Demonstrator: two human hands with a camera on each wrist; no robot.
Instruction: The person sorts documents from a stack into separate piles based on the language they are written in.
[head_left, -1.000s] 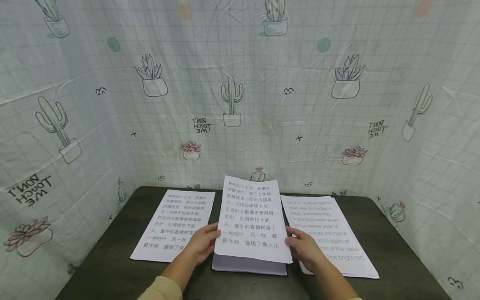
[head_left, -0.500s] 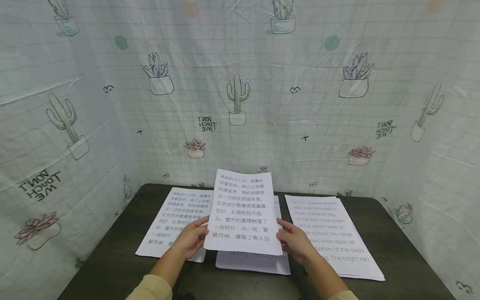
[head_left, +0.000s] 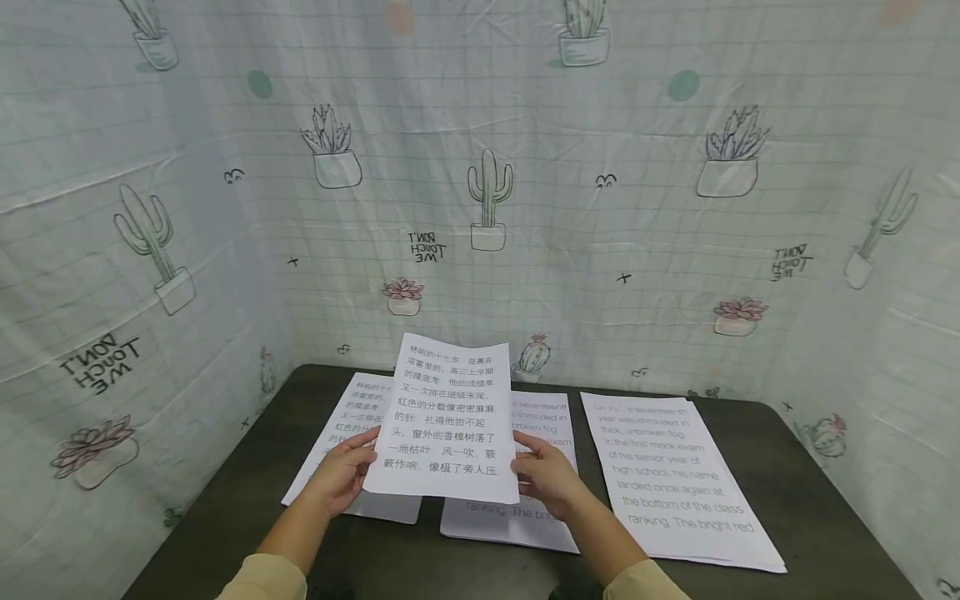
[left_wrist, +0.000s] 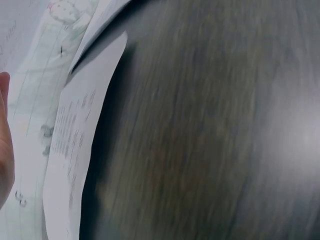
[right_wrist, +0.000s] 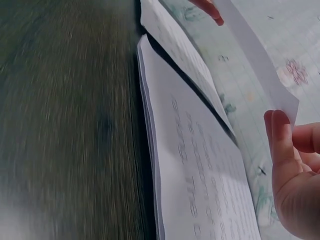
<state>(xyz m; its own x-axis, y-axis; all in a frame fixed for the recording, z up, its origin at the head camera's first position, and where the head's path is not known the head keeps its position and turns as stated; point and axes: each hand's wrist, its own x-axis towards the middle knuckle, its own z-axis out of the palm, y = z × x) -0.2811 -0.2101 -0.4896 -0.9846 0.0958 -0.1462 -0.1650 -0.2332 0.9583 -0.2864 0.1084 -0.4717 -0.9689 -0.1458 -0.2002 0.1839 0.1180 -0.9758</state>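
Note:
A sheet of paper [head_left: 444, 421] printed with Chinese text is held up and tilted between both hands. My left hand [head_left: 341, 477] pinches its lower left edge; my right hand [head_left: 546, 473] pinches the lower right edge. The right wrist view shows the right hand [right_wrist: 300, 170] with thumb and fingers on the sheet's corner [right_wrist: 265, 75]. Beneath the raised sheet lie a left paper stack [head_left: 393, 507] with Chinese text and a middle paper stack [head_left: 510, 529] with English text, both partly covered by it. Only part of the left hand [left_wrist: 5, 145] enters the left wrist view.
A right paper stack [head_left: 675, 483] with English text lies on the dark wooden table [head_left: 442, 575]. Behind and at both sides hangs a pale curtain [head_left: 540, 292] with cactus drawings, close to the table's back edge.
Both hands have lifted the Chinese-text sheet off the middle stack and carried it left, toward the left stack. English text on the middle stack has come into view.

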